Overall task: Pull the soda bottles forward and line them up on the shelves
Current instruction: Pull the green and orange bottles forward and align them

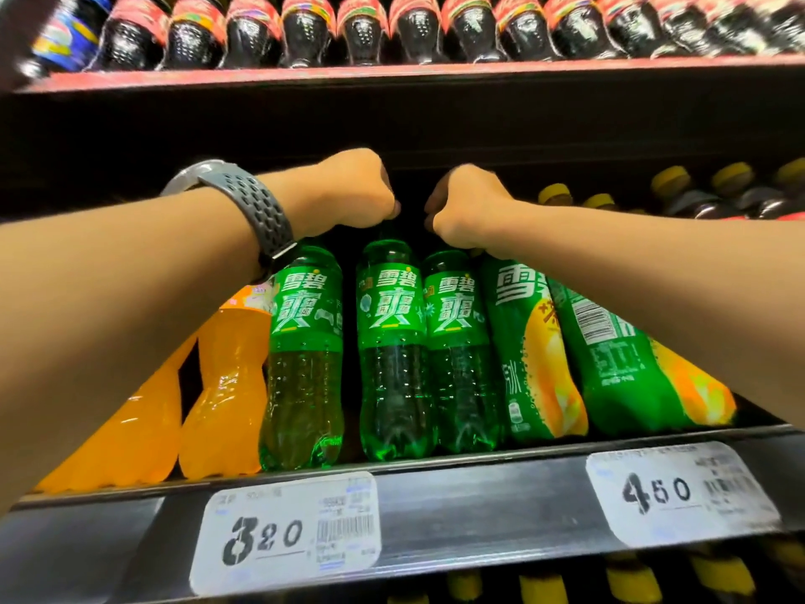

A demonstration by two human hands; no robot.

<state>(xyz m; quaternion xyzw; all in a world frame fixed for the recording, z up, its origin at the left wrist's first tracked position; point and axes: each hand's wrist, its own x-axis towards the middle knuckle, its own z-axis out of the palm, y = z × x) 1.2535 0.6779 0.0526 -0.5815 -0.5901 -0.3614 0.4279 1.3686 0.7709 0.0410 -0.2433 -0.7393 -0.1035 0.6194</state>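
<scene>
Three green soda bottles (305, 342) (392, 342) (457, 342) stand side by side at the front of the middle shelf (479, 486). My left hand (353, 189), with a grey watch on its wrist, is closed over the top of the middle green bottle. My right hand (466, 207) is closed over the top of the third green bottle, next to a green bottle with a mango label (522, 342). Both caps are hidden under my fingers. A second mango-label bottle (618, 342) leans to the right under my right forearm.
Two orange soda bottles (226, 385) stand left of the green ones. Dark cola bottles with red labels (361, 28) fill the shelf above. Yellow-capped dark bottles (671, 180) stand at the right. Price tags 3.20 (283, 529) and 4.50 (679, 490) hang on the shelf edge.
</scene>
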